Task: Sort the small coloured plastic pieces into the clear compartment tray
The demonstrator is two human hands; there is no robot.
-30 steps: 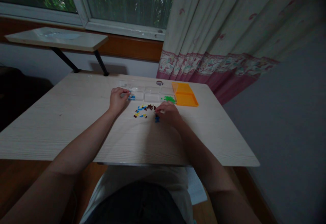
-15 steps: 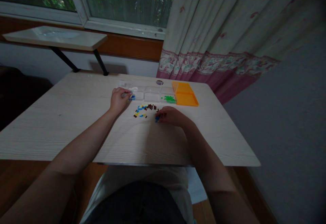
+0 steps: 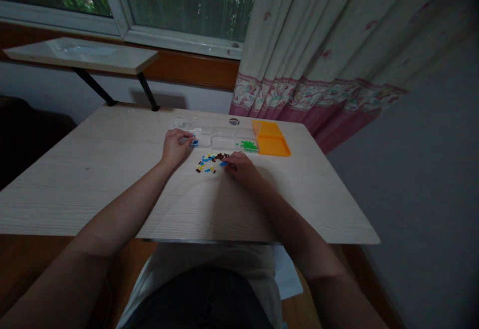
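Note:
A clear plastic compartment tray (image 3: pixel 223 143) lies on the table, its lid part folded out behind. My left hand (image 3: pixel 175 147) is at its left end, thumb and fingers curled together over the compartment with small blue pieces (image 3: pixel 195 143). What those fingers pinch, if anything, is hidden. My right hand (image 3: pixel 241 166) is closed at the right side of a loose pile of small brown, yellow and blue toy bricks (image 3: pixel 209 159). A blue brick (image 3: pixel 223 163) shows at its fingertips. Small green pieces (image 3: pixel 249 145) fill the tray's right compartment.
An orange plastic box (image 3: pixel 275 145) with its lid raised stands against the tray's right end. Behind the tray is a round hole cover (image 3: pixel 234 121) in the table (image 3: pixel 112 169). A raised shelf (image 3: pixel 86 57) on black legs stands at the back left; a curtain (image 3: pixel 292 84) hangs at the back right.
My right hand has moved left and slightly away from me, towards the pile, with the blue brick at its fingertips. My left hand has stayed at the tray's left end.

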